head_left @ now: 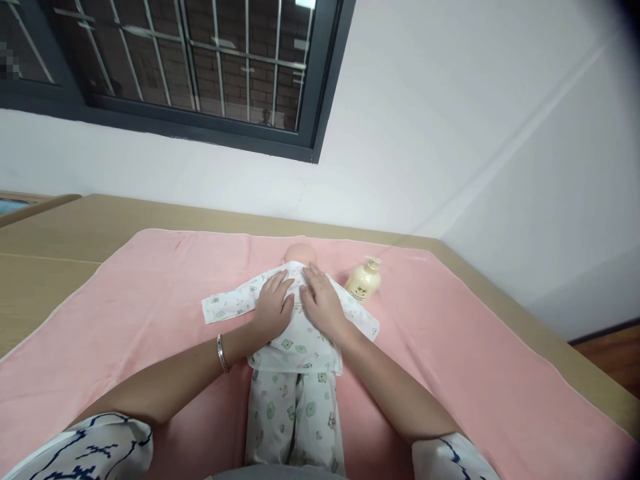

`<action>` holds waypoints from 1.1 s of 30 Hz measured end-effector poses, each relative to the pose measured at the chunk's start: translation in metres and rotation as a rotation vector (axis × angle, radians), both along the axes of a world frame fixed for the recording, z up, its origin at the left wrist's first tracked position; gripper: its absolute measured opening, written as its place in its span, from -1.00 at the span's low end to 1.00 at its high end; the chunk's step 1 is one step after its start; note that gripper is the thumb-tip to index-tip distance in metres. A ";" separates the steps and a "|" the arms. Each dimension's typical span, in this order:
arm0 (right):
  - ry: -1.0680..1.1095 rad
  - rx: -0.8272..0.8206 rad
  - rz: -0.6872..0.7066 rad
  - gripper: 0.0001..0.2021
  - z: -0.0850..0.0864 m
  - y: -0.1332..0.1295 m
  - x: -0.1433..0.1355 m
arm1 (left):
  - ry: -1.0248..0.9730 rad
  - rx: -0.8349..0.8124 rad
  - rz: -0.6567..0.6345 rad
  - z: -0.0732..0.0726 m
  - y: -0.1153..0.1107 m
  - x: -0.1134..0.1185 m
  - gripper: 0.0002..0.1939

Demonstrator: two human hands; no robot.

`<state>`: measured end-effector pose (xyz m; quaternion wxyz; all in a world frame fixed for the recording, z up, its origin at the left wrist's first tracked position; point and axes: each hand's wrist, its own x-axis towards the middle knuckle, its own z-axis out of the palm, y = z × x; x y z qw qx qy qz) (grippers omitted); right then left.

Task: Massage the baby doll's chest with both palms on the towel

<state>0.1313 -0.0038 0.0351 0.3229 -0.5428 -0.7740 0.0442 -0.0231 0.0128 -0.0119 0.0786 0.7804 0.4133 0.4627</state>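
Observation:
A baby doll lies on a pink mat, its rounded head at the far end. It wears a white long-sleeved top with small green prints and matching trousers. My left hand rests flat on the left of the doll's chest, fingers stretched out. On the right side of the chest lies my right hand, also flat with fingers extended. Neither hand grips anything. The doll's sleeves spread out to both sides. A cream pump bottle is just beyond the right sleeve.
The pink mat covers much of a wooden surface with its edge against a white wall. A dark-framed window with metal bars is above at the left. Brown wood shows at the far right.

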 end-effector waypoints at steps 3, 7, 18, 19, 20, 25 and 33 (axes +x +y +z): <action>-0.025 0.031 -0.006 -0.53 0.000 -0.001 -0.001 | 0.022 -0.038 -0.014 0.001 0.000 0.000 -0.63; -0.121 -0.092 0.010 -0.56 0.001 -0.005 -0.005 | 0.025 -0.099 -0.019 0.006 -0.002 0.003 -0.61; -0.055 -0.149 -0.051 -0.59 0.082 -0.035 0.036 | -0.308 -0.526 -0.253 0.071 -0.037 0.022 -0.55; -0.036 -0.081 -0.129 -0.57 0.087 -0.033 0.045 | -0.400 -0.572 -0.325 0.080 -0.038 0.028 -0.57; -0.027 -0.016 -0.203 -0.55 0.091 -0.031 0.054 | -0.499 -0.639 -0.417 0.089 -0.037 0.035 -0.59; -0.097 0.095 -0.391 -0.49 0.084 -0.008 0.081 | -1.140 -1.237 -0.698 0.118 -0.003 0.085 -0.62; -0.262 0.042 -0.418 -0.53 0.066 0.008 0.081 | -1.373 -1.504 -0.706 0.124 0.041 0.126 -0.42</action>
